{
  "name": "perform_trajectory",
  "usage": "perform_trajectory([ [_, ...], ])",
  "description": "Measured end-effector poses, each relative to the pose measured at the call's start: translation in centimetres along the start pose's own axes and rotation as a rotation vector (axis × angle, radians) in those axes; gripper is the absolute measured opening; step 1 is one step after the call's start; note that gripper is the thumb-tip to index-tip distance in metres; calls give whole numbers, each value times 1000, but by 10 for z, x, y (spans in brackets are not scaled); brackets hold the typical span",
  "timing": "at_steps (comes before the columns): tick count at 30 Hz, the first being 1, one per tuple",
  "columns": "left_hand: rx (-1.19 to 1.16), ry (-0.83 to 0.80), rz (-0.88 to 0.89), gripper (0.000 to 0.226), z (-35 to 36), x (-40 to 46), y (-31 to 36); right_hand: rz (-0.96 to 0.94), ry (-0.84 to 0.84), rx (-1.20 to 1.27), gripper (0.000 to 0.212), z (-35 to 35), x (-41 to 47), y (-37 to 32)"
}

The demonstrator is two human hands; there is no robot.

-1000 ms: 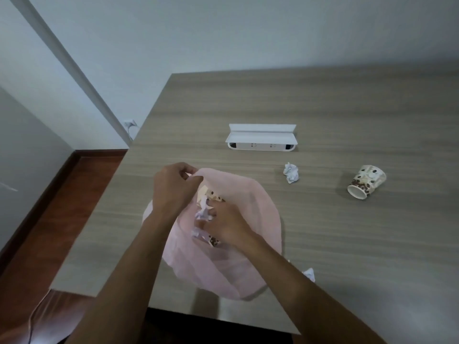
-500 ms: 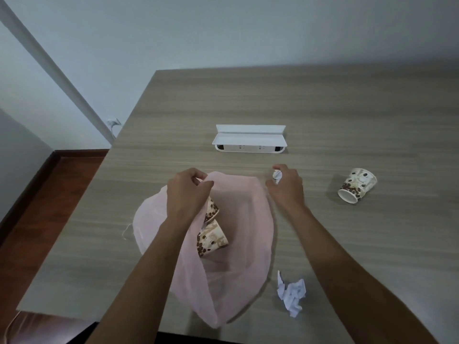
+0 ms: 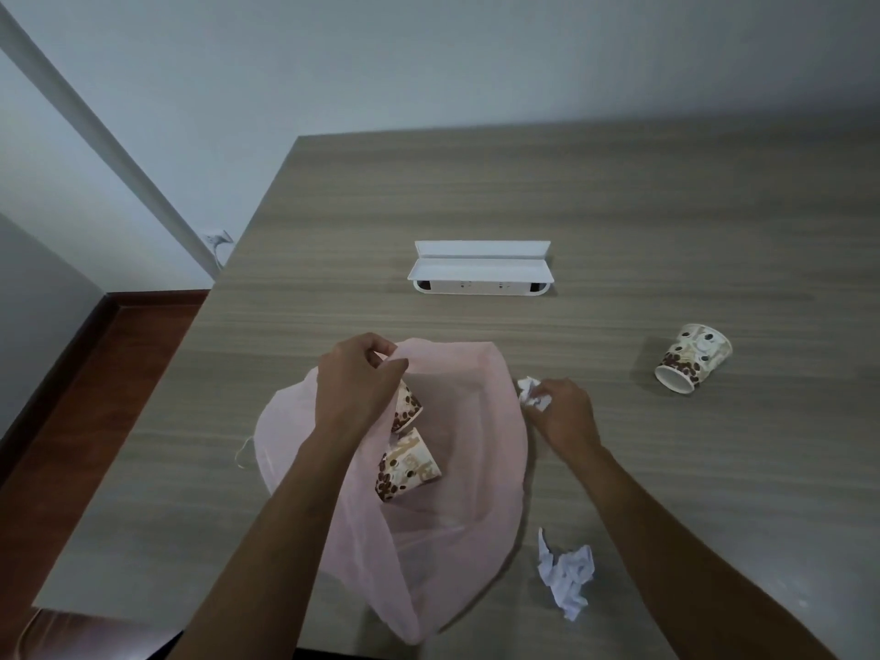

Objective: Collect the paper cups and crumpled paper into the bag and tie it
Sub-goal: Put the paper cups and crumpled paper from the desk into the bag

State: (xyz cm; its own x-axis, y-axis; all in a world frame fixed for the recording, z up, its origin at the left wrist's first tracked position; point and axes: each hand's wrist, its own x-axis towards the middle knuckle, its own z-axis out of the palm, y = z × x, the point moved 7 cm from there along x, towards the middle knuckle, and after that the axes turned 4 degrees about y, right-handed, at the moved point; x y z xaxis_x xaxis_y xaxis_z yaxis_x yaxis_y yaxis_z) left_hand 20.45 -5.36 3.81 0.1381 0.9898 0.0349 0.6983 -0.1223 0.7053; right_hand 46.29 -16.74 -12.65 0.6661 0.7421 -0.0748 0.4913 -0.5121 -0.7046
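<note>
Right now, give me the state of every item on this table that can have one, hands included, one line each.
Pink bag: mouth held open, two cups inside.
Left hand: pinching the bag's rim.
Right hand: gripping a paper ball beside the bag.
Loose cup: lying on its side, outside the bag.
Crumpled paper: on the table, outside the bag.
White box: lid open.

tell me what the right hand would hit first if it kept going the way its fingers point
The right hand, pinching a crumpled paper, points up-left; it would probably meet the pink bag rim first, though depth is unclear.
</note>
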Motion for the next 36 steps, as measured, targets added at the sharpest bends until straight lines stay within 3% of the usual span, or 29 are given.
perform_trajectory([
  [5, 41, 27, 50, 9, -27, -2, -1, 15, 144, 149, 15, -47, -51, -26],
  [9, 62, 79, 46, 4, -52, -1, -7, -133, 112, 252, 17, -85, -114, -92],
  [12, 61, 79, 49, 4, -60, -5, -10, -224, -63, 214, 15, -55, -143, -133],
  [14, 61, 58, 67, 5, -61, -12, -8, -266, -285, 226, 15, -16, -156, -161],
  [16, 56, 49, 75, 7, -66, -17, -7, -241, -584, 309, 38, 21, -167, -181],
  [17, 54, 51, 77, 7, -70, -18, -8, -237, -653, 306, 45, 30, -169, -186],
  [19, 48, 48, 80, 7, -77, -17, -11, -236, -532, 296, 39, 22, -166, -183],
  [21, 43, 34, 80, 5, -84, -17, -15, -168, -126, 237, 28, -12, -158, -159],
  [23, 31, 23, 66, 4, -90, -19, -21, -42, 150, 46, 31, -40, -160, -119],
  [24, 19, 22, 61, 4, -93, -20, -24, 70, 159, -51, 40, -44, -161, -94],
  [26, -11, 15, 60, 4, -97, -22, -28, 291, -25, -145, 50, -29, -162, -45],
  [28, -31, 9, 74, 3, -100, -23, -29, 344, -226, -172, 30, -8, -164, -22],
  [29, -40, 10, 82, 4, -102, -23, -30, 326, -239, -175, 31, -6, -163, -20],
  [36, -98, 113, 50, 6, -129, -22, -47, 125, 197, 269, 14, -78, -124, -95],
])
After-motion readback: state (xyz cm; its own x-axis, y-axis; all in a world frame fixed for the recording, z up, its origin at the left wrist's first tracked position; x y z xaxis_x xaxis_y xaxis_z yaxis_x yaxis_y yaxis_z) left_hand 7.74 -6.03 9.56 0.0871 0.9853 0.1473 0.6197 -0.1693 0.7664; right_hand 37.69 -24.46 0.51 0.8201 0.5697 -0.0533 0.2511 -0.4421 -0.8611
